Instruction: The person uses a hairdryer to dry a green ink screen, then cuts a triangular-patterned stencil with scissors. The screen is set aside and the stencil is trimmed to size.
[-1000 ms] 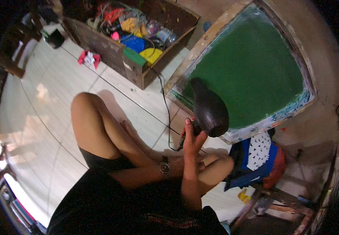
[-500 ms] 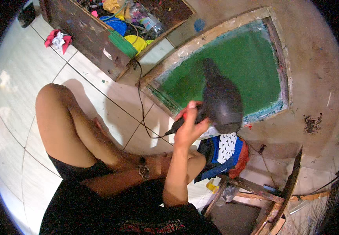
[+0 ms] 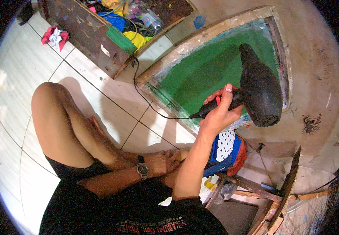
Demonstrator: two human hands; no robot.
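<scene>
My right hand (image 3: pixel 222 111) is wrapped round the handle of a black hair dryer (image 3: pixel 261 88), its thumb near a red switch. The dryer is held above a wooden-framed printing screen (image 3: pixel 212 72) with a green mesh, its nozzle reaching over the far right part. A shadow of the dryer falls on the green surface. Its cord (image 3: pixel 153 111) hangs from the handle and runs left to the wooden box. My left hand (image 3: pixel 163 162), below a wristwatch (image 3: pixel 142 170), rests on my bent leg with its fingers lying loosely and nothing in them.
A wooden box (image 3: pixel 79 43) holding bottles, cloths and plastic stands at the far left of the screen. Crumpled red and white paper (image 3: pixel 55 38) lies on the tiles. Blue, white and red fabric (image 3: pixel 230 150) sits below the screen, beside a wooden frame structure (image 3: pixel 251 188).
My right hand has carried the hair dryer to the right across the screen, drawing the cord along. My left hand stays on my leg.
</scene>
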